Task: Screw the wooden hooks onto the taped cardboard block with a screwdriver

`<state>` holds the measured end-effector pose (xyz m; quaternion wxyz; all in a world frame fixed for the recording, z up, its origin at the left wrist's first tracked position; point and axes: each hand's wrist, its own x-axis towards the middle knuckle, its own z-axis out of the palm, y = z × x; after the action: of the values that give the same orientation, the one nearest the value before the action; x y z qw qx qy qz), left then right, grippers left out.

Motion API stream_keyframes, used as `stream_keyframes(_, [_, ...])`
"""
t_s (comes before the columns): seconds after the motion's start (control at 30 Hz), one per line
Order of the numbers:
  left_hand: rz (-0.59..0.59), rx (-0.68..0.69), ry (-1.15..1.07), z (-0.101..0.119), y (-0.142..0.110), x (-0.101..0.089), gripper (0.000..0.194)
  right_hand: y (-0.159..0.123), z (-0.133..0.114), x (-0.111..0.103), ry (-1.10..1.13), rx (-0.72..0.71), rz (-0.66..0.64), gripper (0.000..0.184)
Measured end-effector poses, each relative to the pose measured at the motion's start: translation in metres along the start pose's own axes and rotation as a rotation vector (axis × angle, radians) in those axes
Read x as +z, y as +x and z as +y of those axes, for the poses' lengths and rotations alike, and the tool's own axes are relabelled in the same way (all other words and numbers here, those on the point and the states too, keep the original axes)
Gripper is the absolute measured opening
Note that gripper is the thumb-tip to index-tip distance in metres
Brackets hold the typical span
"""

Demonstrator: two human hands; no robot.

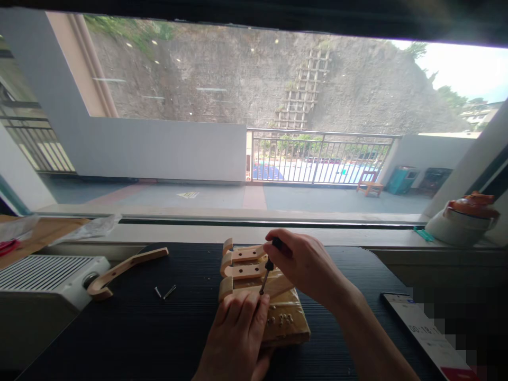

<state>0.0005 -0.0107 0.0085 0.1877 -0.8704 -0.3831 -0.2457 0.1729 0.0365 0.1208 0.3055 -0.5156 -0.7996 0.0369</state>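
Pale wooden strips with curled ends [248, 272] lie side by side across the top of a brown, tape-wrapped rectangular block [289, 333], at the middle of a black, fine-grooved tabletop [130, 328]. The curled ends sit along the block's left edge, presumably so that the straight, holed lengths can rest flat. The left hand [238, 330] is clasped over the nearest strip and the block, apparently to steady both. The right hand [304, 262] grasps the handle of a black-handled steel screwdriver [270, 264], tilted with its tip beside the left fingertips; whether the tip is seated in a screw cannot be told.

Room and edges: the block's far end lies near the tabletop's far edge, below a white window sill [186, 233], which probably limits reach forward. To the left, bare surface separates the block from two small silver screws [157, 291]; beyond them a loose, bent, pale wooden strip [130, 263] lies by the left edge, beside a white slatted appliance [51, 272]. To the right, tabletop extends beneath the right forearm towards a dark-edged phone [424, 325], leaving likely elbow room.
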Motion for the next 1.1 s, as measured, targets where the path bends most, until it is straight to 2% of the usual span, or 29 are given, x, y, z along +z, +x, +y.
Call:
stream_keyframes(0.1, [0.028,0.02,0.004,-0.001,0.0,0.0,0.054,-0.003,-0.006,-0.004,0.06,-0.05,-0.055,0.026])
stream_keyframes(0.2, [0.02,0.019,0.002,-0.001,0.0,0.0,0.056,-0.003,-0.006,-0.003,0.057,-0.034,-0.068,0.027])
stream_keyframes(0.4, [-0.01,0.005,0.006,0.0,-0.001,0.001,0.058,0.001,0.0,0.003,0.023,0.033,-0.023,0.03])
stream_keyframes(0.63, [0.001,0.023,0.007,-0.001,-0.001,0.001,0.057,-0.002,-0.007,0.002,0.038,-0.04,-0.032,0.024])
stream_keyframes(0.87, [-0.029,-0.008,0.0,-0.001,-0.001,0.0,0.06,0.002,0.002,0.006,-0.022,0.052,0.022,0.03])
stream_keyframes(1.1, [0.022,0.007,-0.026,0.001,0.002,-0.004,0.053,-0.003,-0.01,0.0,0.071,-0.097,-0.041,0.021])
